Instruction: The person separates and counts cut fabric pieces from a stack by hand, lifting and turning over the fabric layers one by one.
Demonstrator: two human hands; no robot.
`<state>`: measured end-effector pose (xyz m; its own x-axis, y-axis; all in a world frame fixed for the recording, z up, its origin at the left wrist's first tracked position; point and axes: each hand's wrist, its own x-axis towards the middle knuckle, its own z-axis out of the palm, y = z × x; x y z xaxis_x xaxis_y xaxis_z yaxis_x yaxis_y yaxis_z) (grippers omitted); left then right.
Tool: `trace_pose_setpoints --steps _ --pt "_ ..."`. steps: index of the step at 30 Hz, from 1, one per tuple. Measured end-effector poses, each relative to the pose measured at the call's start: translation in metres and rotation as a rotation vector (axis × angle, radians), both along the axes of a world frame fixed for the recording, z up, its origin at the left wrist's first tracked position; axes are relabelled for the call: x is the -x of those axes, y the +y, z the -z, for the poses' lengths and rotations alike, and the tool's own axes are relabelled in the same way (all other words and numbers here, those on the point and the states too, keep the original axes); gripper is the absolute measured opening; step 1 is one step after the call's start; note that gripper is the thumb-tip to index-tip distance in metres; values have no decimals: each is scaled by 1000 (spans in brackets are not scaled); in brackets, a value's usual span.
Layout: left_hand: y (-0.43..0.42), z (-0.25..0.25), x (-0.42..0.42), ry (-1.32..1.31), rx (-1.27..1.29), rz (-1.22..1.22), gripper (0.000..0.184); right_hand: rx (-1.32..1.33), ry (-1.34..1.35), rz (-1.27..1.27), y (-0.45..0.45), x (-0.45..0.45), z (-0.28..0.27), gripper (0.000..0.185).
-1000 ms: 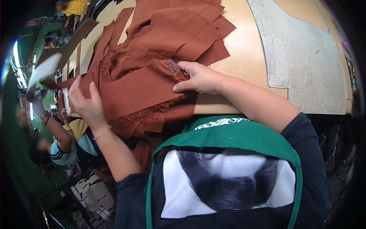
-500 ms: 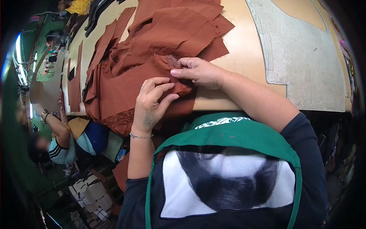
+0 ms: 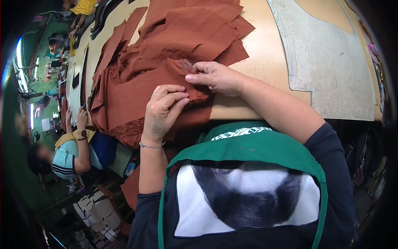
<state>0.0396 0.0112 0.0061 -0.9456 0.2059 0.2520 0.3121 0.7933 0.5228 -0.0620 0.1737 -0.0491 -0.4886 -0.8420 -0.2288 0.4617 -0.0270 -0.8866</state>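
A heap of rust-brown cloth pieces (image 3: pixel 174 37) with frayed edges lies in front of me, some of it hanging over the table's near edge. My right hand (image 3: pixel 215 79) pinches a frayed corner of the cloth between thumb and fingers. Just left of it, my left hand (image 3: pixel 161 110), with a ring and a bracelet on, hovers over the same cloth. Its thumb and forefinger are pressed together at the tips; whatever is between them, if anything, is too small to make out.
A large grey pattern sheet (image 3: pixel 331 62) lies on the tan table (image 3: pixel 265 45) at right. Dark cloth strips (image 3: pixel 103 18) are at the far left. A co-worker (image 3: pixel 72 149) stands at the table's left, holding a blue pen. Stacked white bundles (image 3: pixel 97 211) sit below.
My left thumb has closed against the forefinger; the right hand keeps its grip. The co-worker has straightened up, lowered the large sheet and now holds a pen.
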Motion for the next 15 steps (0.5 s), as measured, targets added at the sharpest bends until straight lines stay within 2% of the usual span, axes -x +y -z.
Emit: trace_pose_setpoints --steps 3,6,9,12,15 --pt "6 -4 1 76 51 -14 22 19 -13 5 0 -1 -1 27" --pt "19 -6 -1 -64 4 -193 25 53 -18 15 -2 -2 3 28" --pt "31 -2 4 -27 61 -260 36 84 -41 14 1 -3 -1 29" --pt "31 4 5 -64 29 -318 36 59 -8 7 1 -2 0 31" --pt "28 5 6 13 89 -277 29 60 -10 -5 -1 -1 2 32"
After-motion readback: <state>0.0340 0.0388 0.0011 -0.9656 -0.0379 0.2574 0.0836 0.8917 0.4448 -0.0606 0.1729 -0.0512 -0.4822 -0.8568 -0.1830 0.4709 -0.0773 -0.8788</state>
